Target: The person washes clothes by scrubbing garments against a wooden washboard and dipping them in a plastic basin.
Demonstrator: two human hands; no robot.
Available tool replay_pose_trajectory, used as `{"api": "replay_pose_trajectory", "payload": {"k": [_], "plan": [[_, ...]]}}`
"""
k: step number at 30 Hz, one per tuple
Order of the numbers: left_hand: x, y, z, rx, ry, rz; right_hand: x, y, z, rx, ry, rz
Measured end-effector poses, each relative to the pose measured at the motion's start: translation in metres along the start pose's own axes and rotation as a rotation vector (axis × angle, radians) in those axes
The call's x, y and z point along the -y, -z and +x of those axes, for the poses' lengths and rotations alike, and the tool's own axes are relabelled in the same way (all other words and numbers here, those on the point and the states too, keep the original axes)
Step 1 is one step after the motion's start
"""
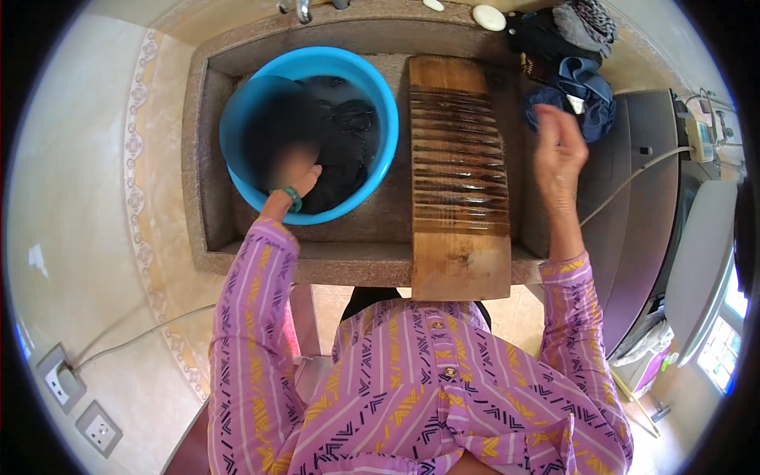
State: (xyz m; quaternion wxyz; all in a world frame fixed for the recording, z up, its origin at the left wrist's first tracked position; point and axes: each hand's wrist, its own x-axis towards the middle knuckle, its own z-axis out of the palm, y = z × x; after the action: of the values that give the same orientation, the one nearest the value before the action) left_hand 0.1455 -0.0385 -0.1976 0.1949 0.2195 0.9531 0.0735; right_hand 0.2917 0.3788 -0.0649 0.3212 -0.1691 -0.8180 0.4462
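My left hand [303, 176], with a green bangle [294, 199] at its wrist, reaches into the round blue basin [385, 150]. It is at the dark wet cloth [346, 180] lying in water there. A blurred dark patch covers most of its fingers, so its grip cannot be made out. Raised to the right of the wooden washboard [461, 265], my right hand [560, 154] has loosely bent fingers and nothing visible in them. Just beyond its fingertips lies a bundled blue garment [592, 83] with a small white piece on it. The washboard's ridges look wet.
Basin and washboard stand in a stone sink [348, 273], the board's near end overhanging the front edge. A tap [303, 9] is at the back. Dark clothes [546, 36] and a white oval object [488, 17] sit at back right. A grey appliance [625, 206] stands right.
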Motion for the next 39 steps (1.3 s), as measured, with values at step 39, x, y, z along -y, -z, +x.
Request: {"api": "replay_pose_trajectory", "payload": {"k": [39], "plan": [[-0.081, 0.1, 0.026, -0.438, -0.074, -1.554, 0.205, -0.108, 0.071, 0.508, -0.117, 1.075]]}}
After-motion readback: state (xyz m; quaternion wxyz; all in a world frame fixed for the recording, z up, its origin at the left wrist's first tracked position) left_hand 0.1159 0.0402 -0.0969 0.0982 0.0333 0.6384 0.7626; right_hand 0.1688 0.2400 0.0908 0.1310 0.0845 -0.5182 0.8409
